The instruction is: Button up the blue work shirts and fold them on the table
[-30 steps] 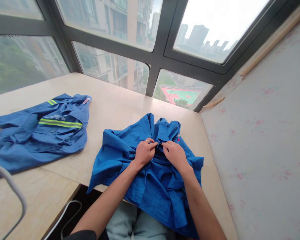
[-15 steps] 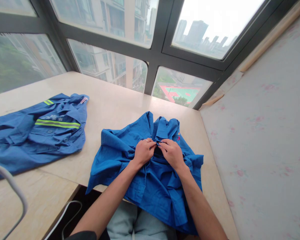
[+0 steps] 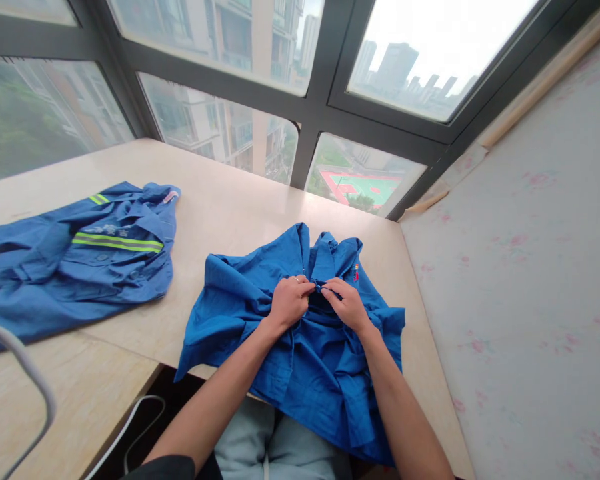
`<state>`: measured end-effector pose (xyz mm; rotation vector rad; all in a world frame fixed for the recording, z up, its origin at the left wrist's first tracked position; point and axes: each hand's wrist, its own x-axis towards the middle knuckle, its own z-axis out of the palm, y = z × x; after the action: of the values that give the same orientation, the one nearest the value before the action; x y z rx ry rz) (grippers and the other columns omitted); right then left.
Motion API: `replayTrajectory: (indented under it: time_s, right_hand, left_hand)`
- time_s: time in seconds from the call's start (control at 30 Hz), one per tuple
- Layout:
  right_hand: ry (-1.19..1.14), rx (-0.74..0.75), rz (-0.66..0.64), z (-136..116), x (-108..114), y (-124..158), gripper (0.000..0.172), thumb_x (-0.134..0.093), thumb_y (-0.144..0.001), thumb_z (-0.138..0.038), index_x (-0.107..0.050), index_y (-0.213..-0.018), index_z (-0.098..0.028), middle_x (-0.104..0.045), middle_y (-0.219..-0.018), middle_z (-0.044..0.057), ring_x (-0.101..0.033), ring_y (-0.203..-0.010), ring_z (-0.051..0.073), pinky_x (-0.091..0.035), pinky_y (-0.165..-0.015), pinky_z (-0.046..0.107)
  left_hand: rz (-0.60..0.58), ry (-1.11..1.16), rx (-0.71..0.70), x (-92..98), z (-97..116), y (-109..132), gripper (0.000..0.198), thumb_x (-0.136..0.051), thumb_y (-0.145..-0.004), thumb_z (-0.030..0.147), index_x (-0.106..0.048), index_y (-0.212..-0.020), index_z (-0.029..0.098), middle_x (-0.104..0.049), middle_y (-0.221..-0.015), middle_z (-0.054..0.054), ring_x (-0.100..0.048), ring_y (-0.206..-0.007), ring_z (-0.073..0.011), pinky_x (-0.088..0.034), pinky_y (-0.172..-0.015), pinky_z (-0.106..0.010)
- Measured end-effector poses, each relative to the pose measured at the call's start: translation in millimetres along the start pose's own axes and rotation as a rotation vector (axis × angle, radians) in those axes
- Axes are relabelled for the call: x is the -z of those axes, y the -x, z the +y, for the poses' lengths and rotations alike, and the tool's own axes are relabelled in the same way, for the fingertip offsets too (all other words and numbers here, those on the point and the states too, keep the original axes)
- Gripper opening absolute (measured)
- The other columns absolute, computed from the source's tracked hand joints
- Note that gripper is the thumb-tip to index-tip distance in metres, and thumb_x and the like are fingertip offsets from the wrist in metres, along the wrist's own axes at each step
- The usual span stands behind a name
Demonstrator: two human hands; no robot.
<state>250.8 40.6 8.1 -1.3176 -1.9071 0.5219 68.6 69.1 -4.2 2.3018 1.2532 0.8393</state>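
Observation:
A bright blue work jacket (image 3: 250,293) lies spread and wrinkled in front of me, its lower part hanging over the table edge onto my lap. My left hand (image 3: 291,299) pinches the fabric of its front opening just below the collar. Close beside it, my right hand (image 3: 345,301) grips the opposite front edge between thumb and fingers. Bunched cloth shows between the two sets of fingertips; whether a button or fastener is there I cannot make out. A small red and yellow emblem (image 3: 357,272) sits on the jacket's chest, right of my hands.
A second blue jacket (image 3: 80,267) with yellow-green reflective strips lies on the left of the pale table (image 3: 215,193). A grey curved tube (image 3: 35,373) stands at the lower left, near a white cable (image 3: 125,417). Windows border the back, a floral wall (image 3: 520,287) the right.
The fingertips of my right hand have drawn in and shifted slightly on the cloth, bunching it more between my hands. The view has moved slightly; the second jacket lies as before.

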Motion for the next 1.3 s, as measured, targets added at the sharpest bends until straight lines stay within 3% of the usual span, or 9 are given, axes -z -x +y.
replayTrajectory:
  time_s: [0.3, 0.47, 0.53, 0.9, 1.3]
  right_hand:
    - [0.028, 0.009, -0.063, 1.9, 1.2, 0.1, 0.021, -0.047, -0.096, -0.028, -0.065, -0.090, -0.020, -0.066, -0.092, 0.006, -0.061, -0.088, 0.020, -0.050, -0.083, 0.034]
    - [0.025, 0.020, -0.026, 3.7, 0.4, 1.0, 0.021, -0.048, -0.095, -0.029, -0.067, -0.090, -0.020, -0.067, -0.092, 0.007, -0.062, -0.088, 0.021, -0.051, -0.083, 0.035]
    - [0.016, 0.023, -0.010, 4.2, 0.7, 1.2, 0.022, -0.049, -0.095, -0.031, -0.068, -0.090, -0.020, -0.068, -0.093, 0.007, -0.063, -0.088, 0.021, -0.051, -0.083, 0.035]
    - [-0.012, 0.051, -0.020, 4.5, 0.3, 1.5, 0.024, -0.051, -0.095, -0.033, -0.069, -0.088, -0.019, -0.069, -0.094, 0.008, -0.064, -0.091, 0.021, -0.052, -0.085, 0.035]
    - [0.019, 0.082, -0.060, 1.8, 0.9, 1.0, 0.021, -0.049, -0.095, -0.031, -0.066, -0.089, -0.021, -0.066, -0.093, 0.007, -0.062, -0.089, 0.020, -0.051, -0.084, 0.035]
  left_hand:
    - [-0.070, -0.060, -0.044, 2.1, 1.6, -0.3, 0.028, -0.047, -0.090, 0.014, -0.073, -0.089, 0.024, -0.071, -0.091, -0.003, -0.061, -0.086, -0.0180, -0.039, -0.073, -0.033]
    - [-0.022, -0.074, -0.046, 3.6, 6.4, 1.8, 0.027, -0.053, -0.093, 0.042, -0.070, -0.092, 0.021, -0.070, -0.093, -0.006, -0.062, -0.089, -0.0209, -0.040, -0.075, -0.034]
    - [-0.007, -0.052, -0.028, 3.2, 7.1, 2.0, 0.029, -0.054, -0.092, 0.046, -0.070, -0.092, 0.021, -0.070, -0.092, -0.005, -0.063, -0.088, -0.0203, -0.040, -0.075, -0.033]
    - [0.040, -0.068, 0.025, -0.2, 10.0, 2.2, 0.014, -0.061, -0.083, 0.028, -0.072, -0.079, 0.020, -0.071, -0.085, -0.004, -0.062, -0.082, -0.0190, -0.036, -0.074, -0.033]
    - [-0.028, -0.091, -0.037, 1.7, 8.9, 0.6, 0.021, -0.054, -0.089, 0.027, -0.069, -0.075, 0.021, -0.070, -0.085, -0.003, -0.061, -0.083, -0.0180, -0.033, -0.072, -0.033]
